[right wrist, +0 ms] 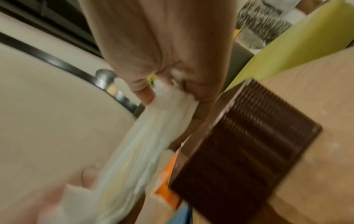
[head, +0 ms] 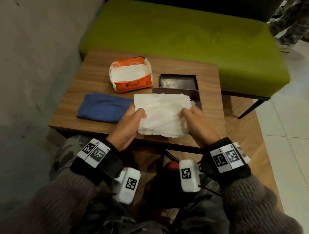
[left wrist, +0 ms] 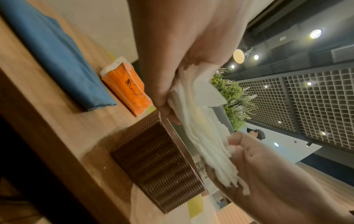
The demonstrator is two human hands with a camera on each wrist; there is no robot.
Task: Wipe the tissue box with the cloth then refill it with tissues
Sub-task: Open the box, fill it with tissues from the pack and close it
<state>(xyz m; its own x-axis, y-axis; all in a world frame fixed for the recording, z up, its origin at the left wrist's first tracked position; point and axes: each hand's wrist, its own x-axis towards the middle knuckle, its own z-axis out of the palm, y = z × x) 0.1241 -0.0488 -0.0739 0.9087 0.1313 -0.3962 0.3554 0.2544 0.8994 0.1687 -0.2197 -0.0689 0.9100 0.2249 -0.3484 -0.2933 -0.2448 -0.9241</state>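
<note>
Tissues (head: 159,113) held by both hands; orange pack (head: 133,76) reads "Smyth".

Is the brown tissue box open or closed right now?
Open. Its lid lies apart on the table behind the tissue box, whose open top shows.

Head above; wrists beside tissues (head: 159,115).

orange tissue pack (left wrist: 128,87) | script brand, reads roughly "Smuth" | otherwise nothing legible
</note>
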